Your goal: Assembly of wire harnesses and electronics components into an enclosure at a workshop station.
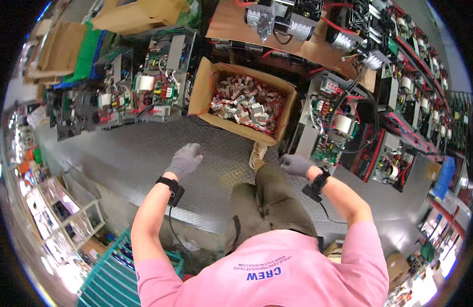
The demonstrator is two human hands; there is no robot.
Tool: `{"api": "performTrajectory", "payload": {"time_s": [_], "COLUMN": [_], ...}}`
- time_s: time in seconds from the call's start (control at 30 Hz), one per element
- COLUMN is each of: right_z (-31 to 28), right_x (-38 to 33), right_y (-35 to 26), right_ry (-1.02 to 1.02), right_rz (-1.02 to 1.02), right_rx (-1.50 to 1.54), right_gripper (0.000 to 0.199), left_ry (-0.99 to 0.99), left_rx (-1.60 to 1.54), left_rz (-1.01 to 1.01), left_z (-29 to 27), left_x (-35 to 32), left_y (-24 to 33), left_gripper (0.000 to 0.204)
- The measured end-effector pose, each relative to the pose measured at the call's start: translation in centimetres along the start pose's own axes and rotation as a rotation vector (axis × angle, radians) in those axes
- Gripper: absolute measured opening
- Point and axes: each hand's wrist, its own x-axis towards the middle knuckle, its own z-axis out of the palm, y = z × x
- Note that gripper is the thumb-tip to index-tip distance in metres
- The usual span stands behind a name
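Observation:
My left hand [185,159], in a grey glove, hangs over the metal floor with its fingers apart and nothing in it. To the right, my right hand [296,166], gloved in grey too, is near my knee and beside an opened unit with a green circuit board [326,125]. Its fingers are loosely bent, and no object shows in them. Ahead of both hands stands an open cardboard box [236,134], filled with small white and grey parts [246,102] on red wires. My shoe [258,153] is close to the box's near side.
Opened electronic units [154,82] line the far left, and more units [395,161] lie at the right. Motor-like cylinders [300,28] rest on a brown board [226,25] behind the box. A teal slatted crate [114,271] stands at the lower left. Patterned metal flooring [129,153] surrounds me.

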Motion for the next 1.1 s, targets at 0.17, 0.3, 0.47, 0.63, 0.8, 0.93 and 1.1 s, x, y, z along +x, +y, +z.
{"api": "performTrajectory", "payload": {"time_s": [0.17,0.3,0.47,0.63,0.8,0.93,1.1], "right_z": [0.3,-0.7,0.9,-0.3,-4.5,-4.6,1.3], "right_x": [8.5,10.5,18.2,28.1,37.5,42.3,47.1], "right_y": [0.4,-1.5,0.7,6.3,16.0,20.6,26.3], "right_ry": [0.113,0.026,0.111,0.306,0.406,-0.018,0.328], "right_rz": [-0.069,-0.141,-0.087,0.252,0.449,0.499,0.285], "right_rx": [-0.040,0.258,0.103,-0.421,-0.645,-0.117,-0.299], "right_gripper": [0.034,0.030,0.035,0.056,0.066,0.051,0.052], "left_ry": [-0.226,-0.126,-0.168,-0.174,-0.155,-0.403,-0.060], "left_rx": [0.296,0.248,0.202,0.595,0.508,0.244,0.436], "left_rz": [-0.021,0.167,0.195,0.236,0.219,0.032,-0.171], "left_z": [-1.4,1.7,9.2,17.2,18.9,17.9,22.9], "left_x": [11.7,21.1,33.9,41.3,44.2,43.5,42.0], "left_y": [-2.8,-6.2,-8.5,-14.2,-14.2,-14.9,-14.4], "left_gripper": [0.048,0.057,0.082,0.094,0.072,0.065,0.038]}}
